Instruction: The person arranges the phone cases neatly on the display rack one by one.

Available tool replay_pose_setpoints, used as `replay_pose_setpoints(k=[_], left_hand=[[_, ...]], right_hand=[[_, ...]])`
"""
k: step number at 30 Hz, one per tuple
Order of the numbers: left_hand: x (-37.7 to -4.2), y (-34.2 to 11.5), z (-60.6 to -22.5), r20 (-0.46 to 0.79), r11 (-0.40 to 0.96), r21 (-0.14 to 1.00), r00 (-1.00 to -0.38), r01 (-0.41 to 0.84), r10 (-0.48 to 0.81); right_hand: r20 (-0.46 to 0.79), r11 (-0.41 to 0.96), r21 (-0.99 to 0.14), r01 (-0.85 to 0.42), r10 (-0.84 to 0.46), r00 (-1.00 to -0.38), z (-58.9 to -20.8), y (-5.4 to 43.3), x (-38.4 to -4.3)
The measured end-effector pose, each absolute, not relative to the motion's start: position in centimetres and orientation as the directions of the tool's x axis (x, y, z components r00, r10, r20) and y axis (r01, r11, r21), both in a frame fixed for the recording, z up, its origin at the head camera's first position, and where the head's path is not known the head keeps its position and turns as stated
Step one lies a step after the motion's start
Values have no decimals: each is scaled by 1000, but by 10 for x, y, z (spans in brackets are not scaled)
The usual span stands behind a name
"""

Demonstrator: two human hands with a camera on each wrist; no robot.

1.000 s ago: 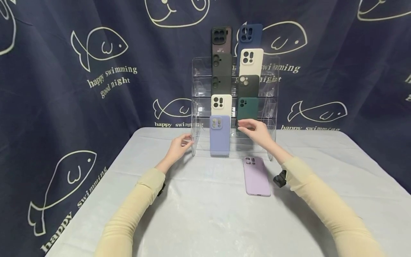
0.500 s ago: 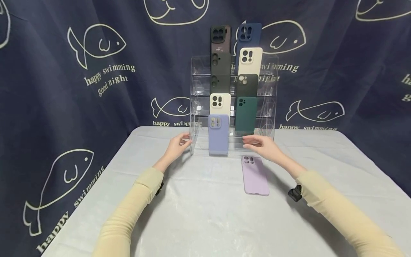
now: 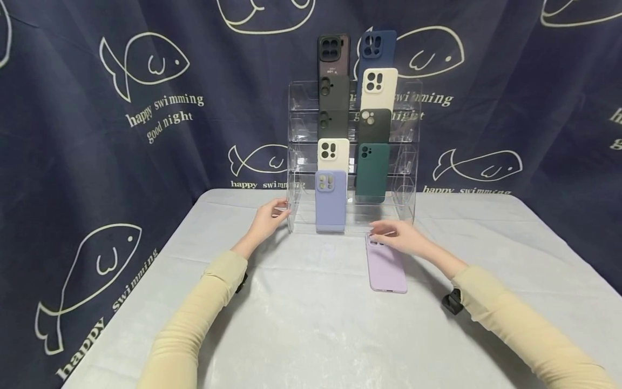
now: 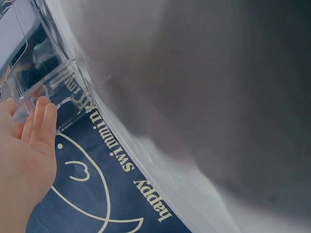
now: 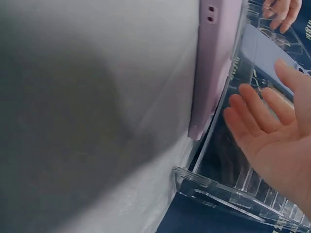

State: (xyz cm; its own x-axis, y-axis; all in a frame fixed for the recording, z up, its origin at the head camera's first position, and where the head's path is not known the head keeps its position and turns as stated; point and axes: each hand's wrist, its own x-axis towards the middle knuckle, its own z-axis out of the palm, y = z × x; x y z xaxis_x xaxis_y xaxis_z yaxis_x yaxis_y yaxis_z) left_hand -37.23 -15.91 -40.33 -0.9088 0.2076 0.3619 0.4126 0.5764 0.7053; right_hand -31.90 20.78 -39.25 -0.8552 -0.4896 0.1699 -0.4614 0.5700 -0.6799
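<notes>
A tiered clear acrylic stand (image 3: 352, 220) holds phone cases in two columns. At its left side my left hand (image 3: 266, 221) holds the side panel, thumb and fingertips at the edge; in the left wrist view these fingers (image 4: 44, 121) overlap the clear plastic. A light purple phone case (image 3: 387, 270) lies on the table before the stand, camera cutouts toward it. Over its top end hovers my right hand (image 3: 400, 236), fingers extended and grasping nothing; its palm (image 5: 286, 150) shows in the right wrist view. A green phone case (image 3: 372, 173) stands lowest in the right column.
A lavender-blue phone case (image 3: 331, 208) fills the lowest left spot. White (image 3: 333, 156), black (image 3: 375, 126) and navy (image 3: 384, 49) cases rise in the tiers above. Behind the table (image 3: 311, 324) hangs a dark blue curtain (image 3: 214, 81) with fish drawings.
My right hand has left the green phone case and come down and toward me, over the purple case's top end. The left hand stays at the stand's side.
</notes>
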Motion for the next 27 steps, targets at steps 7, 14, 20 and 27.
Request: replay_pose_setpoints(k=[7, 14, 20, 27], left_hand=[[-372, -158, -402, 362, 575, 707, -909, 411, 205], [-371, -158, -402, 377, 578, 698, -903, 424, 207], [-371, -157, -402, 365, 572, 709, -908, 413, 203], [-370, -157, -402, 368, 579, 701, -907, 416, 205]], right_hand=[[186, 566, -633, -528, -551, -813, -397, 211, -316], [158, 603, -600, -526, -555, -817, -396, 212, -316], [110, 604, -606, -517, -580, -807, -394, 215, -310], [143, 588, -641, -494, -541, -829, -396, 221, -304]])
